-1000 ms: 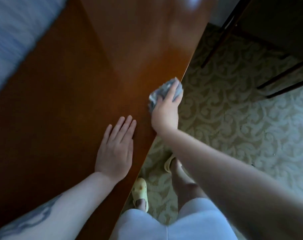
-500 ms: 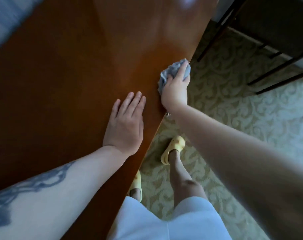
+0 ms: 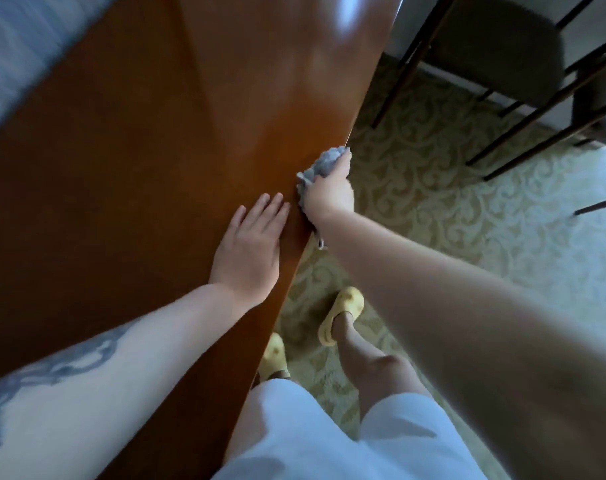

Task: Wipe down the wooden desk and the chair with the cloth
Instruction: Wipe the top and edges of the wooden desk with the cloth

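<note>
**Cloth at the desk's edge**

At the right-hand edge of the wooden desk (image 3: 128,174), the right hand (image 3: 329,195) grips a bunched grey cloth (image 3: 320,166), fingers curled round it, and holds it against the desk's rim. A small tail of the cloth hangs below the wrist, over the edge. Just beside it, the left hand (image 3: 248,251) lies flat on the desk top, palm down, fingers straight and close together, pointing away from the person; it holds nothing. The two hands are near each other but do not touch. The left forearm, which bears a dark tattoo, crosses the desk surface from the lower left.

The desk top is glossy reddish-brown, with pale glare toward its far end. Below the edge, the person's legs show in white shorts (image 3: 315,441) and yellow slippers (image 3: 341,315), standing on a pale patterned carpet (image 3: 468,230). The chair (image 3: 495,46), dark-seated with thin dark legs, stands on the carpet at upper right, well apart from both hands.
</note>
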`<state>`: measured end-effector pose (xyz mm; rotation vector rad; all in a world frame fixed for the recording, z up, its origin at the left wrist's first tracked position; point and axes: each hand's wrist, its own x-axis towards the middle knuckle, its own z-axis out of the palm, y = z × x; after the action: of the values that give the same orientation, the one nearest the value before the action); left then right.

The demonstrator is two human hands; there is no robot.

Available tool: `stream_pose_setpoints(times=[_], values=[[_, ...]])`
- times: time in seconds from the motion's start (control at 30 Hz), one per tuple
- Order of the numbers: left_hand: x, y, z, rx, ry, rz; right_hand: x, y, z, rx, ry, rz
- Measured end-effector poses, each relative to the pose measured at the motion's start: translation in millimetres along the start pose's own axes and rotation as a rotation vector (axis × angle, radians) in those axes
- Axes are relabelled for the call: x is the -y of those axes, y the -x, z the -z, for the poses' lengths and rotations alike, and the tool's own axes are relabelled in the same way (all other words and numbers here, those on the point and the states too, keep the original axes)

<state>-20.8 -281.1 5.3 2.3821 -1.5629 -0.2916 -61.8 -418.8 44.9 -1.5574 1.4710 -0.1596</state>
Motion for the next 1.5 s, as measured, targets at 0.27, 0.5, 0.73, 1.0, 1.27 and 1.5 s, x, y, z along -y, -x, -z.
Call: stream_pose_setpoints(times=[0.27,0.5,0.73,1.0,1.27,1.5], values=[[-1,42,0,0.035,-0.036,-0.002,-40,63,-34,-0.038,0.038,0.029],[0,44,-5,-0.057,-0.019,0.031,-51,73,-41,-0.022,0.164,0.105],[10,89,0,-0.156,0.038,0.163,-59,68,-36,0.016,0.047,0.144],[67,162,23,-0.106,-0.032,0.248,-130,183,-67,0.059,0.431,0.473],[70,163,20,-0.151,-0.022,0.218,-91,134,-71,-0.051,0.747,0.677],[70,163,19,-0.146,-0.018,0.211,-126,148,-50,0.244,0.911,1.116]])
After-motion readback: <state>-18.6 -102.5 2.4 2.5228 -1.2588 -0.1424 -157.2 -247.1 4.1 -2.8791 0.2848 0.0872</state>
